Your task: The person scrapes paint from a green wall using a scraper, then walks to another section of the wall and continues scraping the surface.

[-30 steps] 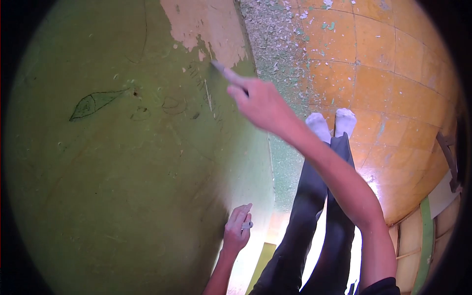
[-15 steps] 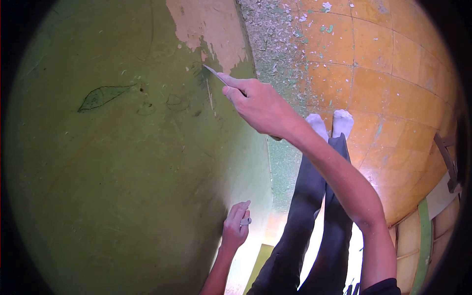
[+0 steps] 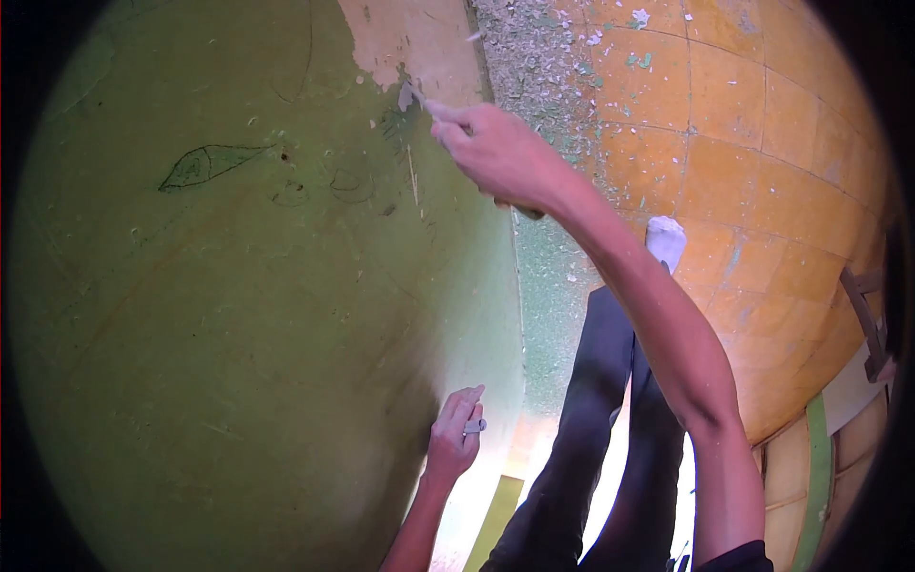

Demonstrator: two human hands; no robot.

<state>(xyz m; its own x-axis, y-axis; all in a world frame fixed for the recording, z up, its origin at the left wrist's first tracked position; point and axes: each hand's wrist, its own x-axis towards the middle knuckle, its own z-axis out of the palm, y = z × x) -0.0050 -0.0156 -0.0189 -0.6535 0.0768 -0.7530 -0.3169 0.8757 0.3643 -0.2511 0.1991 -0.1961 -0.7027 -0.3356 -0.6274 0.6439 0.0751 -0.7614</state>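
Note:
My right hand (image 3: 500, 153) is closed round a scraper, its thin blade (image 3: 406, 95) angled against the wall at the lower edge of a bare patch (image 3: 434, 48). Most of the handle is hidden in my palm; its end shows below my wrist. Green paint covers the rest of the wall (image 3: 238, 334). Lower down, my left hand (image 3: 455, 434) is close to the wall, its fingers curled round a small pale grey cylinder (image 3: 475, 426) whose kind I cannot make out. A leaf-shaped drawing (image 3: 212, 166) marks the paint left of the blade.
Paint flakes (image 3: 534, 86) lie thickly along the foot of the wall. Orange floor tiles (image 3: 729, 133) spread to the right, with scattered chips. My legs (image 3: 596, 381) and one pale-covered foot (image 3: 665, 238) are below my right arm. A dark wooden piece (image 3: 867, 319) stands at far right.
My right hand has moved up the wall with the scraper. Paint has come off at the blade, and a pale flake is in view above my hand. My left hand has barely moved.

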